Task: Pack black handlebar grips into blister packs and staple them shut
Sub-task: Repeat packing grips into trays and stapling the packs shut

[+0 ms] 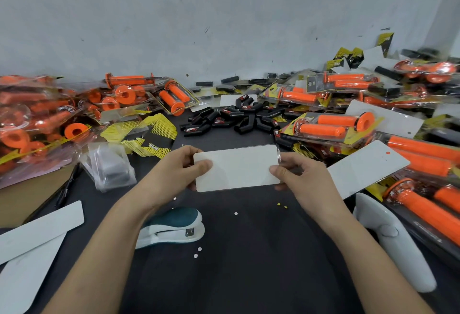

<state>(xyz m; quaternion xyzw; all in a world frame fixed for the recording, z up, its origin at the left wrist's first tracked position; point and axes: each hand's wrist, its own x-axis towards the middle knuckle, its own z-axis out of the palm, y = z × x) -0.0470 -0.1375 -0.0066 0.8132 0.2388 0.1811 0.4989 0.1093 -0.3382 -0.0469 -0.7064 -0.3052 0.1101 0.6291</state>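
A blister pack [237,168] is held level above the dark table, its white card back facing me. My left hand [181,169] pinches its left end, thumb on top. My right hand [296,176] pinches its right end the same way. What the pack holds is hidden behind the card. A heap of loose black handlebar grips [239,118] with red labels lies just beyond the pack. A teal and white stapler [174,226] sits on the table under my left forearm.
Packed orange grips [328,127] pile up at right and more [49,119] at left. Yellow-black cards [149,134] and empty clear blisters [109,166] lie left of centre. White cards [366,166] lie at right and lower left. A white device [393,241] lies at right.
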